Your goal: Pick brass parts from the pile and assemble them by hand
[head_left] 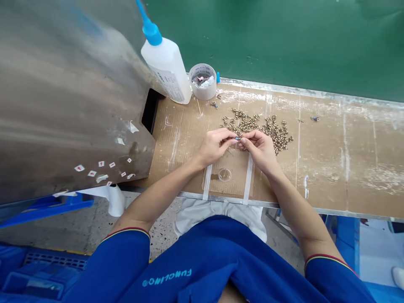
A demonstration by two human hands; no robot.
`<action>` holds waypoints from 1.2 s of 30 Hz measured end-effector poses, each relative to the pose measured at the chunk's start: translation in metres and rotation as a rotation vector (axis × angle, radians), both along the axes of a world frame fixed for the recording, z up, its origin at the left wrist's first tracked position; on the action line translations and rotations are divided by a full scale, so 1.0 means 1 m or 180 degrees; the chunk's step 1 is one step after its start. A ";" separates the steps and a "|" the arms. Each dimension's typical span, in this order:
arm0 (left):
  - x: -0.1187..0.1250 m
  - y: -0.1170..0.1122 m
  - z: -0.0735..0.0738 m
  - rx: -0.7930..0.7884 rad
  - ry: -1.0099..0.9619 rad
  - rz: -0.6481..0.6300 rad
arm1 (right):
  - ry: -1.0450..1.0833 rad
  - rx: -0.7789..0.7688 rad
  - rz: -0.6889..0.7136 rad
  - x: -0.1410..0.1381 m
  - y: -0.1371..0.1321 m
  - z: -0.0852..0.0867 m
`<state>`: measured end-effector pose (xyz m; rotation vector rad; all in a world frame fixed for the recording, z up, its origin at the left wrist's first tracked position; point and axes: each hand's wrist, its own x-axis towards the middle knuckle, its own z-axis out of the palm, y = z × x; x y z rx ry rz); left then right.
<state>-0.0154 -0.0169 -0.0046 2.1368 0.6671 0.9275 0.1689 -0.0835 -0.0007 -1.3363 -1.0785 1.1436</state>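
My left hand is closed in a pinch, thumb and forefinger on a small blue piece. Facing it, my right hand is also pinched shut, its fingertips at the other end of that piece. What the right fingertips grip is mostly hidden. Just beyond both hands spreads a loose pile of small brass-coloured metal parts, ring-like at one end. Nearer to me on the cardboard sits a small clear round dish, between two strips of pale tape.
A white bottle with a blue nozzle stands at the back left beside a tape-roll cup holding scraps. Small blue-and-metal pieces lie at the cup and farther right. A metal wall bounds the left; a green surface lies behind.
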 end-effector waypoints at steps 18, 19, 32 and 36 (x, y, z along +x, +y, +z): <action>0.003 0.002 -0.007 -0.0200 0.0314 -0.0182 | -0.0306 0.0072 0.0425 0.001 -0.001 -0.007; 0.003 0.001 -0.008 -0.0180 0.0317 -0.0164 | -0.0345 0.0085 0.0440 0.001 -0.002 -0.008; 0.003 0.004 -0.009 -0.0136 0.0404 -0.0219 | -0.0613 0.0184 0.0403 0.001 -0.001 -0.008; 0.000 0.008 0.017 -0.0694 0.0817 -0.0269 | -0.0418 0.0206 0.0573 0.006 0.004 -0.001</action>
